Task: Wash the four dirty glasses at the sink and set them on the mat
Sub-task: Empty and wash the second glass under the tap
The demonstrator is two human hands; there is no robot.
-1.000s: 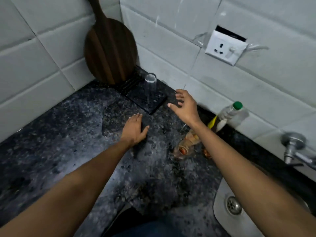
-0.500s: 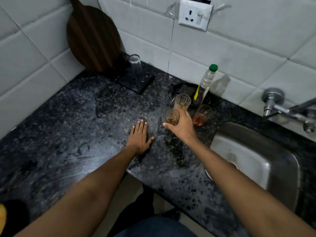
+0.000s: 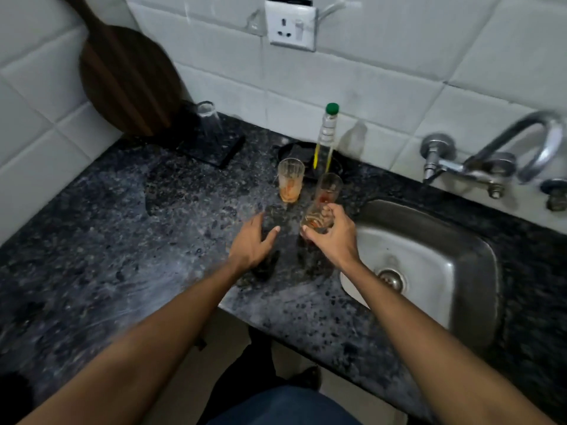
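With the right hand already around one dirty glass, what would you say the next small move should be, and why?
Probably carry the held glass rightward over the sink and under the tap. The right hand grips it beside the basin, orange residue shows inside, and two dirty glasses wait on the counter. One clear glass stands inverted on the mat. The left hand rests flat, free to help.

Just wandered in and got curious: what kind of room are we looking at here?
Most likely a home kitchen: a steel sink with a wall tap, a granite counter, and dirty glasses awaiting washing.
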